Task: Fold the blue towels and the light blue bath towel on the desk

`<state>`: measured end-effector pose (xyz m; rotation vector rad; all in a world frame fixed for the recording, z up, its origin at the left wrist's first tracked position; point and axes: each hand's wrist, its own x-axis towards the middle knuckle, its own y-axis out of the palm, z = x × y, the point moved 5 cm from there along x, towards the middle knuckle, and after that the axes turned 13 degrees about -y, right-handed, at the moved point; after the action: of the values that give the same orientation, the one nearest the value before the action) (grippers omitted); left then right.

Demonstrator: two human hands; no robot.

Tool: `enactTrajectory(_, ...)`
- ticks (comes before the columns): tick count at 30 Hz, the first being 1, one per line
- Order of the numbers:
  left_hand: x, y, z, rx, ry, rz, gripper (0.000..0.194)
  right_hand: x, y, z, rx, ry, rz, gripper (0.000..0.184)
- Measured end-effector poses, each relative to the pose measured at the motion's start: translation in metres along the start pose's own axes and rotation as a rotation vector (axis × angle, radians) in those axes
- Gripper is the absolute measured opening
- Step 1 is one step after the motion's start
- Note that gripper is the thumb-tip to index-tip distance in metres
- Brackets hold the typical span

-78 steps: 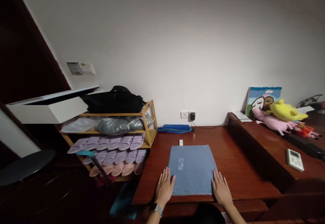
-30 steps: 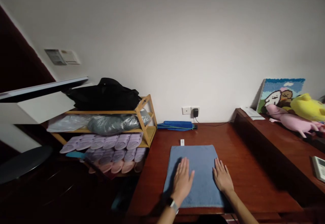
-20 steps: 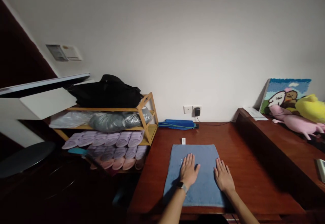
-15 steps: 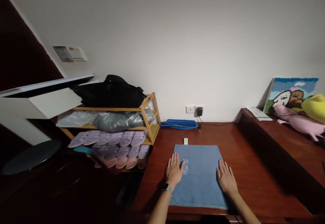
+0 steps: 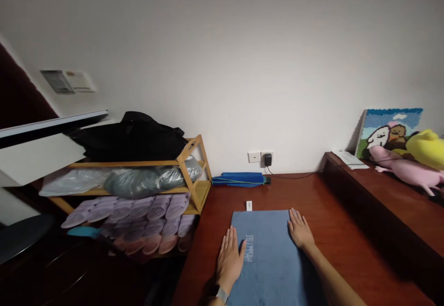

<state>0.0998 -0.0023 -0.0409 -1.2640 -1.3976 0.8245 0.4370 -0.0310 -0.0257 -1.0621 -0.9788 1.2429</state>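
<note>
A blue towel (image 5: 268, 255) with pale lettering near its left side lies spread flat on the reddish-brown table (image 5: 333, 232). A small white tag (image 5: 249, 205) sticks out past its far edge. My left hand (image 5: 231, 257), a watch on its wrist, rests flat over the towel's left edge with fingers stretched out. At the far right corner my right hand (image 5: 300, 229) lies flat with its fingers extended, touching the towel's edge. The near end of the towel runs out of the picture.
A folded blue umbrella (image 5: 239, 179) lies along the wall, left of a plugged-in black adapter (image 5: 268, 159) with a cable. A wooden rack (image 5: 196, 176) with slippers and a black bag (image 5: 132, 137) stands left. On the raised ledge at right are a pink plush toy (image 5: 405, 169) and a picture (image 5: 388, 132).
The view has tilted up and turned slightly right, so the scene sits lower and further left. My right hand has slid along the towel's right edge to its far corner.
</note>
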Motion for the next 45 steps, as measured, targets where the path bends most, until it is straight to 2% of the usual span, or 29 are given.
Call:
enactTrajectory(3, 0.003, 0.0, 0.003, 0.021, -0.022, 0.015, 0.079, 0.006, 0.012, -0.001, -0.002, 0.0, -0.025, 0.067)
enactTrajectory(6, 0.009, -0.008, -0.018, 0.024, -0.066, -0.01, 0.081, 0.005, 0.019, -0.003, 0.01, -0.005, -0.056, 0.069)
enactTrajectory(8, 0.014, -0.012, -0.056, -0.015, -0.017, -0.026, 0.076, 0.004, 0.02, -0.005, 0.017, -0.008, -0.071, 0.069)
enactTrajectory(12, 0.017, -0.001, -0.16, -0.15, 0.309, 0.092, 0.066, 0.004, 0.02, -0.008, 0.027, -0.032, -0.071, 0.069)
enactTrajectory(14, 0.019, 0.011, -0.192, -0.176, 0.355, 0.16, 0.067, 0.004, 0.021, -0.008, 0.019, -0.043, -0.064, 0.069)
enactTrajectory(15, 0.021, 0.017, -0.198, -0.175, 0.343, 0.182, 0.068, 0.004, 0.022, -0.008, 0.01, -0.044, -0.059, 0.069)
enactTrajectory(17, 0.026, 0.027, -0.192, -0.16, 0.3, 0.196, 0.07, 0.004, 0.022, -0.008, -0.009, -0.04, -0.048, 0.069)
enactTrajectory(19, 0.031, 0.03, -0.168, -0.136, 0.271, 0.17, 0.069, 0.004, 0.021, -0.007, -0.021, -0.031, -0.042, 0.07)
enactTrajectory(25, 0.059, 0.013, -0.052, -0.009, 0.095, 0.107, 0.071, 0.003, 0.021, -0.007, -0.019, -0.014, -0.037, 0.07)
enactTrajectory(28, 0.069, 0.005, -0.014, 0.029, 0.017, 0.094, 0.071, 0.003, 0.022, -0.007, -0.039, -0.014, -0.032, 0.071)
enactTrajectory(31, 0.069, 0.002, -0.005, 0.037, 0.005, 0.064, 0.071, 0.004, 0.02, -0.005, -0.07, -0.01, -0.016, 0.07)
enactTrajectory(37, 0.063, 0.0, -0.011, 0.055, -0.011, 0.067, 0.071, 0.001, 0.009, -0.001, -0.059, 0.02, 0.063, 0.07)
enactTrajectory(42, 0.065, -0.007, -0.001, 0.033, -0.002, 0.086, 0.069, -0.02, 0.016, -0.003, -0.02, -0.027, 0.011, 0.072)
enactTrajectory(45, 0.057, -0.017, -0.018, -0.025, 0.039, 0.008, 0.065, -0.029, 0.025, -0.005, -0.011, -0.033, -0.013, 0.073)
